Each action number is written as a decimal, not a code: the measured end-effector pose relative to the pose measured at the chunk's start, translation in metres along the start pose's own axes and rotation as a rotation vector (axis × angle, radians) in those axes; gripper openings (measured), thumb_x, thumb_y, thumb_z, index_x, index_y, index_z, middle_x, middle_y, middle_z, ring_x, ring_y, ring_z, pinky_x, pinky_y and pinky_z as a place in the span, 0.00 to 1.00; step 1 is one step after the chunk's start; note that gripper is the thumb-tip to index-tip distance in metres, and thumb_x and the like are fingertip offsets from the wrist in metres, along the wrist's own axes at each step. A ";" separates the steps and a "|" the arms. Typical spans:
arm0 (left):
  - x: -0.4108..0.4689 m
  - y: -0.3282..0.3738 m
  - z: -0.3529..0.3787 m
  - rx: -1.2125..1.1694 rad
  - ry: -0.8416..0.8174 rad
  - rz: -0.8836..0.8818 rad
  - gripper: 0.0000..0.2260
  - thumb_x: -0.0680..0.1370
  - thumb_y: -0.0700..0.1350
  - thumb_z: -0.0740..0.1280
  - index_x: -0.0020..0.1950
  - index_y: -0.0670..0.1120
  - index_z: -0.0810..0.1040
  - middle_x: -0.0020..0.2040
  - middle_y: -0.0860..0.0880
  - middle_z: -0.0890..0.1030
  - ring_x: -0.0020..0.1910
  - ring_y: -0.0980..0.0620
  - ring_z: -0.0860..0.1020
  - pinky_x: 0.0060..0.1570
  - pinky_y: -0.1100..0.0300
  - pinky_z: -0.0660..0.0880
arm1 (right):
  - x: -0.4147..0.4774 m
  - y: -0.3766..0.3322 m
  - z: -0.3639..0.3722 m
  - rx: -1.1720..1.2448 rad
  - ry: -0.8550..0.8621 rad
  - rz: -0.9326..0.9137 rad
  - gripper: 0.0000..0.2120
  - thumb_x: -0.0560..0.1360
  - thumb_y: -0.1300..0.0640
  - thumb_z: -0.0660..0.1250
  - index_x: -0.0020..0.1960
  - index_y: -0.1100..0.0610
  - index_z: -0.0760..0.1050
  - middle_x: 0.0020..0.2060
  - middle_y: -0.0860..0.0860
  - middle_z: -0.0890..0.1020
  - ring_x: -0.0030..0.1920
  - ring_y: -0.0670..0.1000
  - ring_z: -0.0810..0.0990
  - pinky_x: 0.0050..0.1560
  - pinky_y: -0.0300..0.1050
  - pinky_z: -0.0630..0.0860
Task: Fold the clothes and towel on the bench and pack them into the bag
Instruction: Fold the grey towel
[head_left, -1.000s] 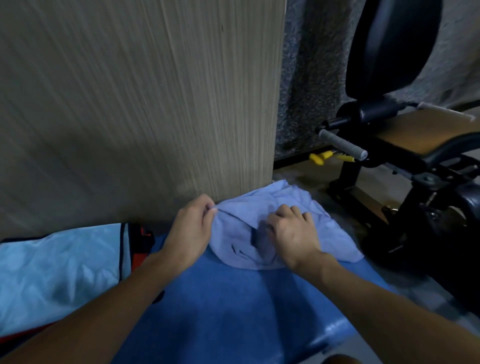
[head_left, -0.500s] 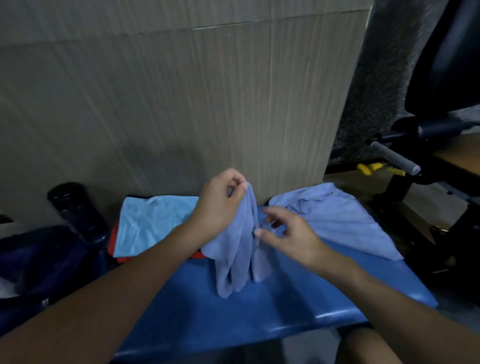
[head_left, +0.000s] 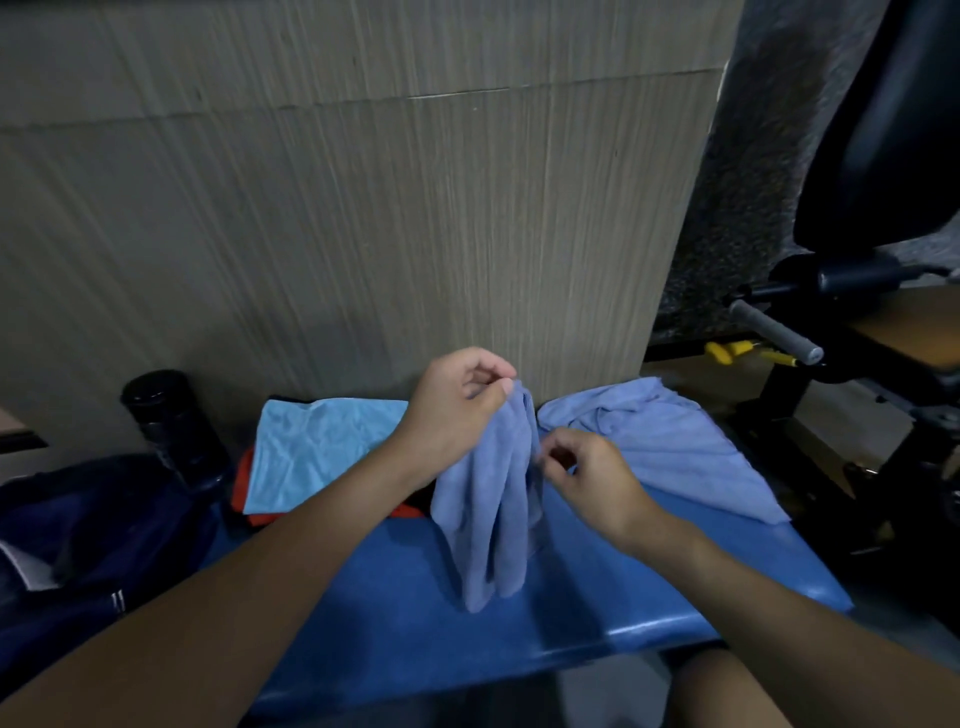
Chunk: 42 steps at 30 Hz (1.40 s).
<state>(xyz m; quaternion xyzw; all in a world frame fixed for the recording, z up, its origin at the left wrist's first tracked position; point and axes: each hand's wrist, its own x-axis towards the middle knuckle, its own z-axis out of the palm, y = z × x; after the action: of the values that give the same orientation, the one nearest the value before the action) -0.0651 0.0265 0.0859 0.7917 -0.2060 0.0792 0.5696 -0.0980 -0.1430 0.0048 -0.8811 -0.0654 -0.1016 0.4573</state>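
Hanging above the blue tabletop (head_left: 389, 597), the lavender towel (head_left: 488, 519) droops limp and light, its far end trailing on the tabletop. The left hand (head_left: 457, 410) pinches its top and the right hand (head_left: 582, 473) nips a side edge. Such soft cloth is probably best held by its corners. Behind lies a light-blue garment (head_left: 322, 447).

Left hand (head_left: 457, 410) pinches towel (head_left: 493, 499) up; right hand (head_left: 587, 478) grips edge.

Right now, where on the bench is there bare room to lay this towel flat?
Bare bench runs along the near edge, between the left forearm and the hanging towel, and in a strip between the right forearm and the towel's spread half. Crowded: far left, light blue cloth over a red garment.
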 end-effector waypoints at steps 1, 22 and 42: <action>0.003 0.002 0.000 -0.012 0.007 0.001 0.10 0.78 0.30 0.66 0.44 0.45 0.79 0.41 0.51 0.81 0.40 0.63 0.79 0.46 0.71 0.74 | 0.001 0.002 -0.005 -0.020 0.020 0.017 0.09 0.75 0.63 0.66 0.38 0.54 0.75 0.34 0.53 0.81 0.37 0.54 0.78 0.44 0.52 0.76; 0.001 -0.042 0.019 0.359 -0.117 -0.106 0.07 0.77 0.34 0.67 0.48 0.43 0.82 0.38 0.54 0.80 0.38 0.56 0.78 0.40 0.73 0.72 | -0.001 0.034 -0.072 -0.320 0.155 0.077 0.09 0.71 0.48 0.58 0.36 0.49 0.73 0.37 0.48 0.80 0.42 0.54 0.79 0.48 0.59 0.76; -0.042 -0.132 0.034 0.556 -0.209 -0.459 0.11 0.75 0.39 0.66 0.33 0.40 0.71 0.29 0.46 0.71 0.29 0.52 0.69 0.32 0.58 0.66 | -0.050 0.106 -0.029 -0.517 -0.114 0.473 0.16 0.78 0.50 0.62 0.34 0.49 0.64 0.47 0.56 0.77 0.53 0.60 0.75 0.53 0.52 0.73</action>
<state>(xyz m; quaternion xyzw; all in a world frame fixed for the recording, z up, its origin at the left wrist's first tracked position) -0.0516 0.0396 -0.0556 0.9455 -0.0506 -0.0788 0.3119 -0.1275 -0.2284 -0.0750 -0.9627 0.1426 0.0433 0.2257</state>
